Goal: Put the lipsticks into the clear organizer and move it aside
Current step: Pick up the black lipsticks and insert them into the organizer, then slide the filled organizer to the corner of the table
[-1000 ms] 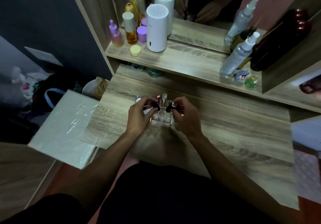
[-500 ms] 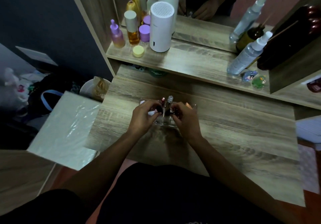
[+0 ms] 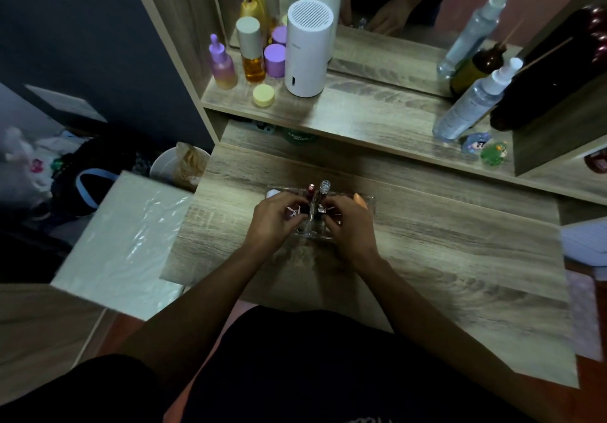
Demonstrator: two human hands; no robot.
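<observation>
Clear organizer (image 3: 366, 201) sits at frame centre on the desk (image 3: 460, 258). Left hand (image 3: 274, 222) and right hand (image 3: 353, 225) each pinch a lipstick over its near slots. Best lowered upright and straight, clear of the tubes behind.

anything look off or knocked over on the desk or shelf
Nothing stands out. The organizer sits flat on the desk with lipsticks upright in it, both hands over it. The shelf bottles stand upright; no spills show.
</observation>
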